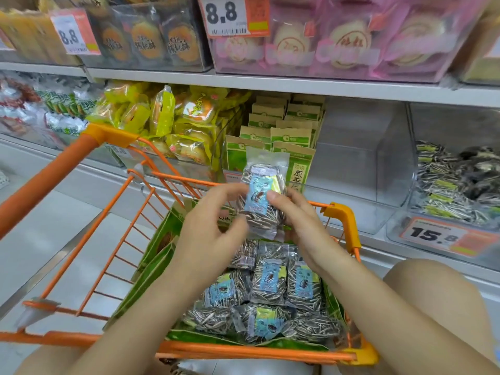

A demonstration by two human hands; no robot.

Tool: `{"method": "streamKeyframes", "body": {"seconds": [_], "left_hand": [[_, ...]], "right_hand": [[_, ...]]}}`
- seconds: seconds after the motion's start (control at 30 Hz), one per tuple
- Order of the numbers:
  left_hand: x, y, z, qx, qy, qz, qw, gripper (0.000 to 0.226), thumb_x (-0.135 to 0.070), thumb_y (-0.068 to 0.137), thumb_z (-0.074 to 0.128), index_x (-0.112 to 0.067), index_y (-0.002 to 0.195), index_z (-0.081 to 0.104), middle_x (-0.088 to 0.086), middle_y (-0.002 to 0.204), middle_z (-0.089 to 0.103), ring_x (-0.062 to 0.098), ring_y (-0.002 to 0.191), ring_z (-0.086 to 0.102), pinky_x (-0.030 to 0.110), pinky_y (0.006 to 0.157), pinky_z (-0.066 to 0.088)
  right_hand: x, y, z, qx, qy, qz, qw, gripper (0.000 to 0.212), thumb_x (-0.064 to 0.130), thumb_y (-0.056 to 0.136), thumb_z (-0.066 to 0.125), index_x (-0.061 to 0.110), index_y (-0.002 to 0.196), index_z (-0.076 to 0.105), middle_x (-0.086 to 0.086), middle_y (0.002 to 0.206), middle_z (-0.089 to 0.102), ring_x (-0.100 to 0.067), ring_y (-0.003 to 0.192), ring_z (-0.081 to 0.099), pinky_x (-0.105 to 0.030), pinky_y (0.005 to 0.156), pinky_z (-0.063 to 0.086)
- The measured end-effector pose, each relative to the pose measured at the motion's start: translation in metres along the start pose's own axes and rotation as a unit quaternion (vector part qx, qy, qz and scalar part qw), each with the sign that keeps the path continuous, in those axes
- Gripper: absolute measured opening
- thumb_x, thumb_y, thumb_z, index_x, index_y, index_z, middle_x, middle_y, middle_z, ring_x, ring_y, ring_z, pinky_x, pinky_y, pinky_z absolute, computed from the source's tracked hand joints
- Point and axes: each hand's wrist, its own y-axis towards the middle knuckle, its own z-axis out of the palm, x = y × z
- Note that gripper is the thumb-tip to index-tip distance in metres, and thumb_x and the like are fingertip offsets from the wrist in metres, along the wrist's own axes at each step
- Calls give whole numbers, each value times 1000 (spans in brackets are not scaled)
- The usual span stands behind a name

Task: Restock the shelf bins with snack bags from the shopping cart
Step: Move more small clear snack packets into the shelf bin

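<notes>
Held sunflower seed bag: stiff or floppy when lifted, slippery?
The sunflower seed bag, held by the left hand and right hand, is clear film over loose seeds, so it probably sags and shifts rather than staying stiff. The glossy film looks likely to be somewhat slippery. It looks flat and pouch-like, so rolling seems unlikely.

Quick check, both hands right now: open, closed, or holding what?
Left hand: fingers curled at the left side of the sunflower seed bag; grip cannot be told.
Right hand: holding the same bag, thumb on its blue label.
</notes>
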Motion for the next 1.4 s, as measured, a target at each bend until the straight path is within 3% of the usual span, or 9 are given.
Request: {"method": "streamKeyframes", "body": {"seconds": [0.2, 0.4, 0.67, 0.83, 0.93, 1.03, 1.1, 1.23, 1.4], "left_hand": [[5, 23, 10, 102, -259, -292, 915, 82, -77, 68, 58, -30, 134, 48, -3, 132, 57, 19, 121, 55, 48, 101, 41], [-4, 22, 30, 25, -248, -242, 938, 82, -73, 77, 48, -31, 146, 32, -12, 149, 34, 11, 136, 33, 32, 107, 25], [-20, 36, 47, 13, -223, -234, 946, 101, -88, 64, 44, -34, 147, 28, -11, 152, 30, 13, 139, 29, 40, 114, 23], [-49, 70, 114, 84, -240, -248, 935, 69, -70, 85, 37, -29, 140, 38, -9, 140, 40, 19, 133, 37, 41, 113, 25], [-77, 73, 166, 197, -174, -138, 955, 54, -60, 94, 28, -31, 138, 42, -13, 136, 43, 12, 127, 40, 36, 112, 27], [-93, 67, 201, 215, 7, 51, 975, 73, -66, 92, 19, -20, 147, 28, -8, 145, 33, 11, 136, 28, 28, 111, 19], [-89, 68, 215, 150, 107, 148, 972, 85, -70, 88, 15, -13, 151, 15, 4, 156, 19, 18, 143, 16, 30, 115, 13], [-87, 81, 238, 124, 165, 49, 977, 76, -57, 94, 25, -11, 151, 4, 17, 145, 38, 33, 127, 44, 42, 90, 40], [-80, 81, 249, 35, 249, 95, 963, 56, -45, 98, 30, -11, 143, 30, 18, 87, 67, 38, 74, 63, 33, 53, 27]], "right_hand": [[1, -5, 3, 24, -23, -23, 999, 96, 65, 55, 69, 28, 139, 41, 2, 132, 57, -16, 117, 58, -35, 91, 47], [13, -11, 4, 20, 8, -15, 1000, 78, 53, 67, 74, 38, 135, 40, 24, 135, 45, 0, 121, 47, -22, 98, 36], [35, -10, -16, 24, 3, 16, 1000, 119, 72, 46, 80, 30, 147, 34, 8, 147, 44, -11, 131, 46, -36, 113, 33], [61, -41, -97, -27, -41, 4, 999, 59, 37, 70, 81, 24, 123, 58, 5, 118, 69, -9, 108, 65, -30, 99, 47], [75, -74, -157, -125, -78, 48, 988, 82, 52, 53, 81, 17, 124, 59, -1, 123, 65, -15, 110, 63, -38, 101, 46], [92, -118, -216, -160, -54, 86, 982, 36, 32, 63, 75, 16, 95, 68, -5, 96, 68, -19, 83, 63, -33, 78, 49], [107, -146, -252, -216, -72, 90, 970, 37, 33, 64, 70, 15, 96, 67, -6, 91, 67, -19, 78, 61, -32, 73, 47], [123, -156, -316, -342, -326, 111, 874, 75, 52, 57, 77, 18, 120, 56, 1, 106, 68, -20, 96, 65, -32, 79, 48], [128, -116, -362, -375, -629, 178, 657, 77, 62, 69, 66, 8, 121, 47, -12, 114, 56, -33, 109, 56, -41, 86, 46]]}}
